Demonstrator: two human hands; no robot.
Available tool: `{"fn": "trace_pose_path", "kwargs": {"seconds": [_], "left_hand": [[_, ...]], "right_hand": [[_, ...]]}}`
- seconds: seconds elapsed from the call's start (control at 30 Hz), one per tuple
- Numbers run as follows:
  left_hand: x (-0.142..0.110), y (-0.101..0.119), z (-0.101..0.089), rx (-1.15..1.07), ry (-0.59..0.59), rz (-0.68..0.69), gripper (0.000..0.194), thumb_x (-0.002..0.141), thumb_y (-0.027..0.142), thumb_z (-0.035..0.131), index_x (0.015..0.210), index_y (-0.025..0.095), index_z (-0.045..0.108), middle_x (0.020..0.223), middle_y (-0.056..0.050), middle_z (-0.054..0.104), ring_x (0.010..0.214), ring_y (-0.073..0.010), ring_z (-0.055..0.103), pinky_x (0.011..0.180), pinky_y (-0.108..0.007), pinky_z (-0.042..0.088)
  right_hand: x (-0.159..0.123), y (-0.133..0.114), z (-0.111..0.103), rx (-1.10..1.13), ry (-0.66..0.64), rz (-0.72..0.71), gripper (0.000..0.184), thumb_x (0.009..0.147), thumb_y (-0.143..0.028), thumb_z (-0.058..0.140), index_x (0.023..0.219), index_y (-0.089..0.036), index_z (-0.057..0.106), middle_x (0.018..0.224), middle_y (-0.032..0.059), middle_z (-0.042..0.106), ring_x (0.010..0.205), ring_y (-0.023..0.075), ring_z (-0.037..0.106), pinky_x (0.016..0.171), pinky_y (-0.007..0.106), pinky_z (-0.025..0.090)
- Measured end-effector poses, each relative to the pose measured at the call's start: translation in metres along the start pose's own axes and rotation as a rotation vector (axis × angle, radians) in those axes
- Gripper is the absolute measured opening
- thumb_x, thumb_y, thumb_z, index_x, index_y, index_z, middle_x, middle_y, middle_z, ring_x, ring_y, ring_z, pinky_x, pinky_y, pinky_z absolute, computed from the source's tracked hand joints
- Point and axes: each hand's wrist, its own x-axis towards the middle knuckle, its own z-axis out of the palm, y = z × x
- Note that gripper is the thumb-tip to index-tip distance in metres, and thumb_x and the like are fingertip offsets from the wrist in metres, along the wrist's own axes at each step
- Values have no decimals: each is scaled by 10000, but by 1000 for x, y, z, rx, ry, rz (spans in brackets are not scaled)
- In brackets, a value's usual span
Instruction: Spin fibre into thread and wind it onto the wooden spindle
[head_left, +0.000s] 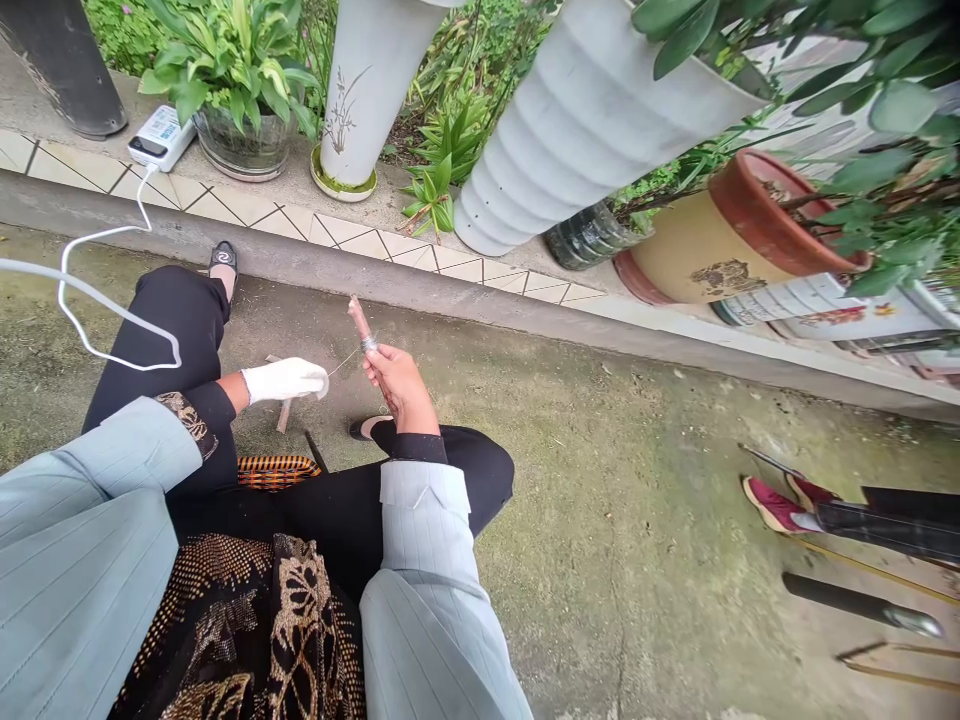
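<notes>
My right hand is wrapped round a short wooden stick, which stands tilted with its upper end showing. Just above my fingers, a grey band of wound strand circles the stick. A thin strand, wire or thread, runs taut from there to my left hand. That hand wears a white glove, and its fingers are pressed together on the strand. Below the glove, another piece of wood is partly hidden. An orange and black woven thing shows between my legs.
A tiled ledge runs across ahead, carrying a white power bank with a white cable, a tall grey pot and several other potted plants. At the right, another person's maroon shoe rests on the concrete floor.
</notes>
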Motion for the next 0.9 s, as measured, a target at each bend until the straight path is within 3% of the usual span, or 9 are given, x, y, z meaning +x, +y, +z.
{"fn": "trace_pose_path", "kwargs": {"seconds": [0.1,0.2,0.27,0.4,0.5,0.57,0.63,0.77,0.9], "left_hand": [[-2,4,4,145,-92,93,288,876,323,431,795,154,649,708,4,615,626,-109,504,646,-202,377],[-5,7,7,228,-143,126,293,888,287,408,775,159,646,730,-3,637,647,-112,524,674,-200,374],[-6,8,8,263,-135,115,276,879,270,418,754,160,638,724,-4,638,648,-114,525,659,-202,365],[-7,5,4,217,-108,59,241,852,284,458,726,155,618,657,9,604,589,-105,486,601,-206,353],[-6,0,-2,39,-53,2,248,851,323,472,747,147,613,678,3,608,582,-100,484,582,-205,367],[-5,-3,-5,-99,-21,-29,258,846,358,496,782,139,615,678,-2,602,563,-95,476,556,-205,371],[-4,-4,-8,-240,10,-35,291,848,396,505,809,130,617,610,9,548,525,-89,447,526,-204,367],[-3,-3,-8,-345,88,-63,321,868,409,484,844,120,619,515,42,425,462,-75,371,471,-191,328],[-3,-2,1,-306,-33,-99,325,846,425,519,838,122,636,516,38,428,448,-73,348,443,-193,284]], "right_hand": [[9,8,10,-466,-30,138,148,867,-298,551,864,-159,603,702,12,621,507,73,498,483,201,377],[12,11,22,-1024,-194,240,181,870,-283,565,951,-150,656,836,90,697,690,139,620,612,235,424],[10,13,30,-1165,-318,272,153,832,-252,617,912,-140,682,848,119,709,762,174,643,654,252,425],[1,17,38,-1071,-612,364,86,766,-229,684,758,-144,685,661,51,669,567,123,577,565,240,406],[-6,12,31,-773,-912,403,146,753,-264,696,837,-146,684,619,-12,619,489,74,494,490,209,361],[-11,4,20,-529,-996,335,257,735,-313,714,926,-145,677,641,-23,612,497,64,486,472,193,347],[-16,-6,9,-284,-896,191,326,730,-366,720,961,-144,658,671,-23,611,509,58,480,476,186,359],[-17,-13,-4,159,-290,-92,302,737,-422,711,777,-154,578,644,-33,547,494,46,429,442,180,335],[-4,-3,2,180,39,-69,265,803,-404,641,751,-171,525,639,-33,531,489,51,426,443,177,361]]}}
